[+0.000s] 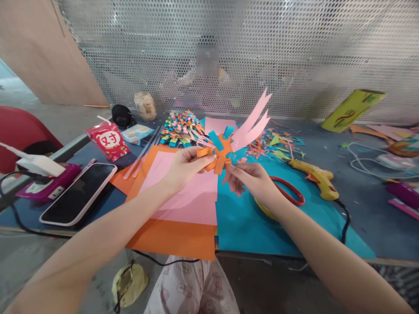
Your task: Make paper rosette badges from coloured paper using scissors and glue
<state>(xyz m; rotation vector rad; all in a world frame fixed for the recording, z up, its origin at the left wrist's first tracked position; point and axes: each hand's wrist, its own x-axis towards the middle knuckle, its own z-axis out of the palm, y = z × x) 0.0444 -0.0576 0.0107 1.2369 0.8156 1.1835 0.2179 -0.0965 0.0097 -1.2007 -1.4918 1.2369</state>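
A paper flower [224,147] of orange and blue strips, with two notched pink paper tails [250,124], is held up over the table. My left hand [188,165] pinches an orange loop at its left side. My right hand [248,179] grips its lower right edge between thumb and fingers. Beneath lie pink paper sheets [183,192] on orange paper [173,237], and a blue sheet [255,233] to the right. Scissors with a red and yellow handle [296,199] lie on the blue sheet, partly hidden by my right forearm.
A yellow glue gun [317,176] with a black cord rests at right. Behind are a pile of folded paper strips [181,127] and paper scraps [278,141]. At left are a phone [78,194], a red drink pouch [108,139] and a purple power strip [49,187]. A perforated metal panel [262,52] stands behind.
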